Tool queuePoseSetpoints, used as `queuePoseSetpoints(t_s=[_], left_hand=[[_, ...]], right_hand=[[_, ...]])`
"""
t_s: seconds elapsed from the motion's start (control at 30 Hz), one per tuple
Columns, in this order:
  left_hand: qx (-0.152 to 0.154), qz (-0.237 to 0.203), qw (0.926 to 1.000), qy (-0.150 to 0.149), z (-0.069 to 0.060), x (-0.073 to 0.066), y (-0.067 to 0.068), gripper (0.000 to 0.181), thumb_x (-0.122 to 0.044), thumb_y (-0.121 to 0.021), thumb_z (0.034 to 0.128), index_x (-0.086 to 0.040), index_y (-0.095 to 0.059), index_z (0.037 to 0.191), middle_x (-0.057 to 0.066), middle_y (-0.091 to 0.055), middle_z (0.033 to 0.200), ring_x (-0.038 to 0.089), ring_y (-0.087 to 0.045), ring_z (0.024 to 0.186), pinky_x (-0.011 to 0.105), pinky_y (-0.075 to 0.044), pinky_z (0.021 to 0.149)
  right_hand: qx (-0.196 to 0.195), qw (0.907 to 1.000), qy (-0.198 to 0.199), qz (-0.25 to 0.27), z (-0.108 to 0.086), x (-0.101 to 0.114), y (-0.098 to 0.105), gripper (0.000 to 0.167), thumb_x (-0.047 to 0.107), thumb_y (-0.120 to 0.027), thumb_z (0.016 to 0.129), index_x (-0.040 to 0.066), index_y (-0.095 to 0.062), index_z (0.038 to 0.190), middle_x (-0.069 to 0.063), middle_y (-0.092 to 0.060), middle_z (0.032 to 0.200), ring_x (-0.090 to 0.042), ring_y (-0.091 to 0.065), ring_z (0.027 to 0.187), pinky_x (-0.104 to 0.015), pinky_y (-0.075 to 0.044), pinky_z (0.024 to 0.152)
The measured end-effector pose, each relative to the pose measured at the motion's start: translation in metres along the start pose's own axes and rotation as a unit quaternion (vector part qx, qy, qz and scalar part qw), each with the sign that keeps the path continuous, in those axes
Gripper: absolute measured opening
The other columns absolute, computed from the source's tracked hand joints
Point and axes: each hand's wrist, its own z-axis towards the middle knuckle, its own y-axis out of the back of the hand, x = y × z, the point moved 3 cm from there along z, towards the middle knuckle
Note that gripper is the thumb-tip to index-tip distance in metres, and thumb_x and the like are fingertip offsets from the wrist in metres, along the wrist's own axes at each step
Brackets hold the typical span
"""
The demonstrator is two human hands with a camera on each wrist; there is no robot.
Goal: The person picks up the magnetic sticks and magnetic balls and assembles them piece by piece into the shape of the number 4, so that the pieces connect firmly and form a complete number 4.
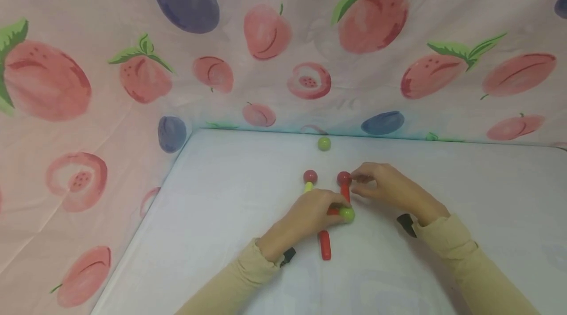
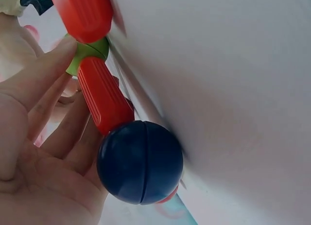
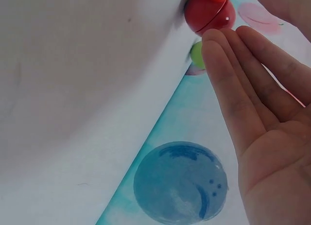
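Note:
My left hand (image 1: 312,212) pinches a glossy green ball (image 1: 347,214) between thumb and fingers. From that ball a red rod (image 2: 104,96) runs to a dark blue ball (image 2: 140,163), which my left hand hides in the head view. Another red rod (image 1: 345,192) reaches from near the green ball to a red ball (image 1: 344,178). Beside this red ball is my right hand (image 1: 390,187), fingers extended, fingertips at its side; whether they touch is unclear. Left of it, a second red ball (image 1: 310,176) tops a yellow-green rod (image 1: 308,187), partly behind my left hand.
One more red rod (image 1: 325,245) lies nearer me, just below my left hand. A loose green ball (image 1: 324,143) sits at the back of the white tabletop (image 1: 221,197). Fruit-printed cloth (image 1: 261,78) rises behind and along the left side.

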Motion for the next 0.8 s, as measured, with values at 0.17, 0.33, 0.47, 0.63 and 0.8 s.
queuePoseSetpoints(t_s=[0.17,0.33,0.47,0.63,0.8], left_hand=[[0.005,-0.037,0.9993,-0.004,-0.001,0.004,0.0,0.03,-0.022,-0.079,0.0858,-0.021,-0.073,0.115,-0.014,-0.072,0.099,0.0,-0.061,0.088,0.009,-0.049,0.083],[0.003,-0.051,0.9986,-0.01,-0.001,0.007,0.002,0.029,-0.02,-0.079,0.0858,-0.021,-0.074,0.114,-0.014,-0.073,0.099,-0.001,-0.062,0.09,0.01,-0.049,0.086],[0.004,-0.05,0.9987,-0.008,0.0,0.009,0.004,0.031,-0.019,-0.079,0.0851,-0.019,-0.074,0.115,-0.012,-0.073,0.101,-0.001,-0.064,0.094,0.012,-0.049,0.09],[0.007,-0.059,0.9982,0.001,0.001,0.011,0.005,0.032,-0.018,-0.079,0.0849,-0.019,-0.073,0.117,-0.012,-0.073,0.103,0.0,-0.064,0.097,0.013,-0.049,0.092],[0.005,-0.066,0.9978,0.004,0.001,0.014,0.005,0.031,-0.018,-0.079,0.0852,-0.019,-0.073,0.116,-0.012,-0.073,0.103,0.002,-0.065,0.098,0.014,-0.049,0.092]], right_hand=[[-0.005,0.9998,0.015,-0.009,-0.006,0.003,-0.001,0.033,0.021,-0.077,0.087,0.009,-0.07,0.117,-0.004,-0.071,0.11,-0.025,-0.067,0.105,-0.047,-0.054,0.093],[-0.011,0.9995,0.026,-0.015,-0.013,0.007,-0.004,0.033,0.021,-0.077,0.087,0.01,-0.07,0.116,-0.002,-0.071,0.109,-0.023,-0.067,0.104,-0.046,-0.055,0.092],[-0.004,0.9996,0.024,-0.012,-0.018,0.011,-0.005,0.033,0.022,-0.078,0.086,0.011,-0.07,0.116,-0.002,-0.071,0.11,-0.023,-0.067,0.105,-0.046,-0.055,0.092],[0.003,0.9994,0.033,-0.011,-0.025,0.014,-0.007,0.032,0.02,-0.078,0.086,0.012,-0.07,0.116,0.0,-0.071,0.11,-0.021,-0.067,0.104,-0.045,-0.055,0.092],[0.002,0.9988,0.048,-0.014,-0.03,0.018,-0.01,0.031,0.018,-0.078,0.086,0.012,-0.07,0.115,0.002,-0.07,0.109,-0.019,-0.067,0.103,-0.043,-0.056,0.091]])
